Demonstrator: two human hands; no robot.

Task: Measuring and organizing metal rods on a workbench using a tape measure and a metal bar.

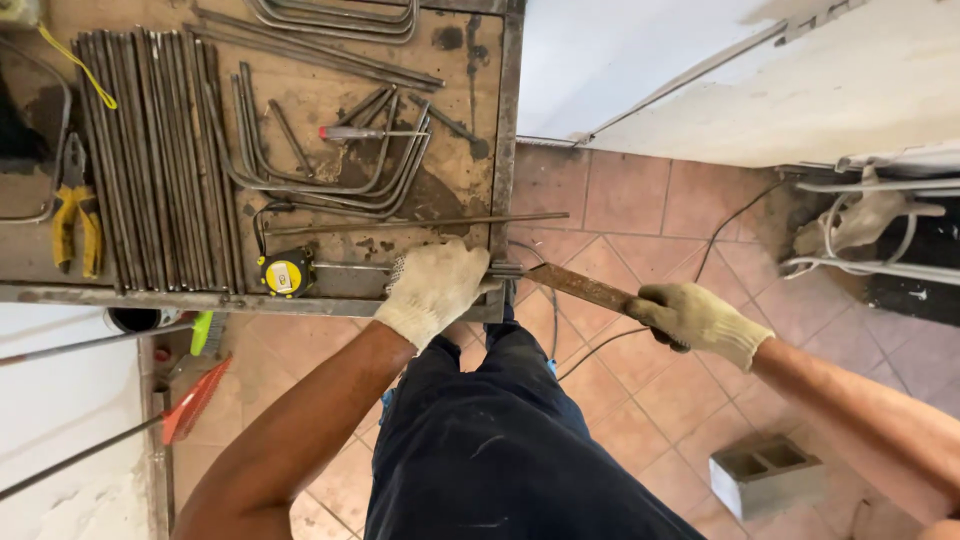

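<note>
left hand (432, 290): gloved, palm down at the workbench's (470, 60) near right corner, fingers clamped over a thin steel rod (350, 267) lying along the near edge.
right hand (697, 318): gloved, off the bench past its right edge, over the tiled floor (640, 400); fingers clenched around the outer end of a rusty bending bar (585, 288).
bending bar: runs from the right hand up-left to the bench's near right corner, meeting the rod end just right of the left hand. Exact joint is too small to make out.
tape measure (284, 275): yellow and black, near edge of bench, just left of the left hand, beside the rod.
straight rods (160, 160): packed bundle, left half of bench, lying far edge to near edge.
bent rods (330, 160): several L and U shapes mid-bench, more at the far edge.
single rod (420, 222): loose, lying crosswise just beyond the left hand, tip overhanging the right edge.
pliers (75, 210): yellow handles, bench's left edge.
concrete block (765, 475): on floor, below the right forearm.
legs: dark trousers (500, 440), standing at the near right corner.
</note>
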